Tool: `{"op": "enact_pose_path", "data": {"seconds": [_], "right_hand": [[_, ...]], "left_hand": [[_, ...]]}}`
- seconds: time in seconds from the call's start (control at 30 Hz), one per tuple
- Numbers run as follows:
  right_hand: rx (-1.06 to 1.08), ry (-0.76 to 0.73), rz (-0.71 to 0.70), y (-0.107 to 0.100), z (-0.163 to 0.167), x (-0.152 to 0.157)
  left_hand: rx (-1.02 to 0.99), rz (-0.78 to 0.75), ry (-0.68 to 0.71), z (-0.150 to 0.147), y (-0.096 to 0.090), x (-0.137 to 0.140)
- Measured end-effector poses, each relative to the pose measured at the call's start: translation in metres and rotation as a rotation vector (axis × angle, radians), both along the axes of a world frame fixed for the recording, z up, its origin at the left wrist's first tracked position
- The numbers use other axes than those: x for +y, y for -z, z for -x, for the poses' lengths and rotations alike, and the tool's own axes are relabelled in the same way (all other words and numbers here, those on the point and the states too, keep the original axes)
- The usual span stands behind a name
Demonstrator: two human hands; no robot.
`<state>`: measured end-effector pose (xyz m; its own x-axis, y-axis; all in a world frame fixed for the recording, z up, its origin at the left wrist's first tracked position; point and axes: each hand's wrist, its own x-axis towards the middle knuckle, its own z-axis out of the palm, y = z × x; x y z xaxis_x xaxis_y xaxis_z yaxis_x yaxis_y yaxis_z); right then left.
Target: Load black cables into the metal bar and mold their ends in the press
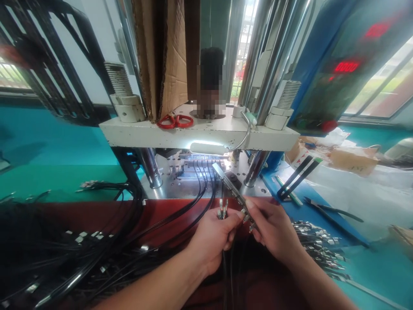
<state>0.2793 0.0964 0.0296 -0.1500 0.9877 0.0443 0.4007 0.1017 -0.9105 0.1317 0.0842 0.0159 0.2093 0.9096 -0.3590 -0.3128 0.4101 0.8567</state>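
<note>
My left hand is closed around a few black cables, whose metal connector ends stick up above the fingers. Its fingertips also meet the lower part of a narrow metal bar. That bar slants up and to the left, gripped near its lower end by my right hand. Small metal connectors sit along the bar between the two hands. Beyond its upper tip, a lit mold lies on the press bed, with several black cables running out of it towards me.
The press's pale plate carries red-handled scissors and a lamp. Bundled black cables cover the left side. Pliers, tweezers and more connectors lie at right. A control box overhangs there.
</note>
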Motion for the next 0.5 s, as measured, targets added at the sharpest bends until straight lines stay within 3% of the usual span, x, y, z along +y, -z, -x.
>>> {"op": "enact_pose_path", "data": {"seconds": [0.13, 0.33, 0.5], "right_hand": [[0.015, -0.020, -0.001, 0.002, -0.001, 0.001], [0.294, -0.006, 0.204, 0.003, -0.019, 0.006], [0.366, -0.005, 0.243, 0.003, -0.025, 0.010]], "left_hand": [[-0.004, 0.003, 0.004, 0.001, 0.002, 0.000], [-0.157, -0.002, -0.013, 0.006, 0.001, 0.000], [-0.179, 0.018, -0.053, 0.007, 0.000, 0.000]]}}
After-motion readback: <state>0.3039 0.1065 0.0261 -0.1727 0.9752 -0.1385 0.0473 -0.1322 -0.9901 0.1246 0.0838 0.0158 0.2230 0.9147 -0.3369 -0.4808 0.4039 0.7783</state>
